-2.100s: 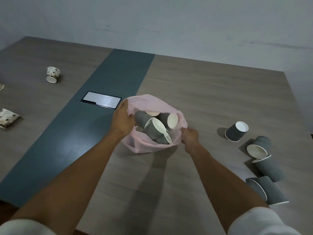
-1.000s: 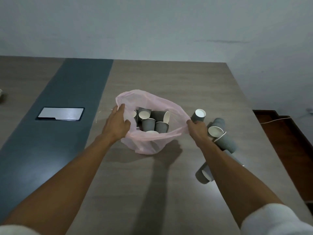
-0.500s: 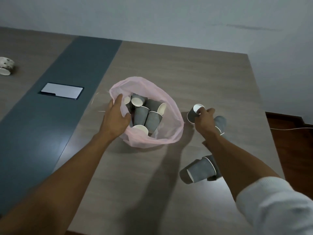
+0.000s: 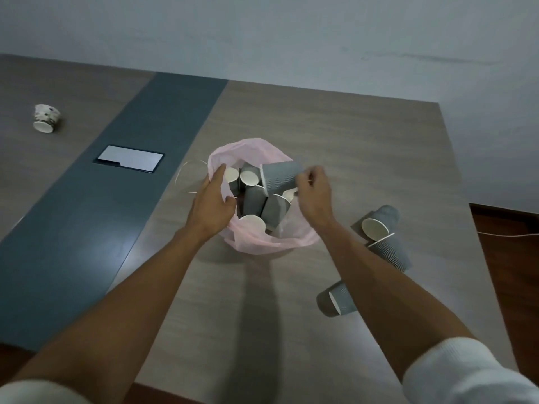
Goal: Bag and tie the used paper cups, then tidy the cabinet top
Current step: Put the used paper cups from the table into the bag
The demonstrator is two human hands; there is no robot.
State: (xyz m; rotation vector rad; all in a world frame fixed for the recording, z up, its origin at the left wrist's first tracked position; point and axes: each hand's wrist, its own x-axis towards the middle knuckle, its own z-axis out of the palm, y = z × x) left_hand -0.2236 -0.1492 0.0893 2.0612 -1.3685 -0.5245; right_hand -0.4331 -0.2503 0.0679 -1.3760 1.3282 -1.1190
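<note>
1. Wood-grain surface (image 4: 335, 141) under a plain wall, pink bag (image 4: 262, 243) at its middle.
2. Left hand (image 4: 213, 205) pinches the bag's rim, keeping the mouth wide.
3. Right hand (image 4: 313, 191) grips a grey cup (image 4: 280, 177) sideways over the bag.
4. Loose cups (image 4: 379, 225) wait right of the bag; a patterned cup (image 4: 45, 118) lies far left.

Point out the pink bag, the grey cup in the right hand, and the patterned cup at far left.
pink bag (image 4: 264, 244): head view, near wall.
grey cup (image 4: 281, 177): head view, ribbed side.
patterned cup (image 4: 46, 118): head view, printed side.
</note>
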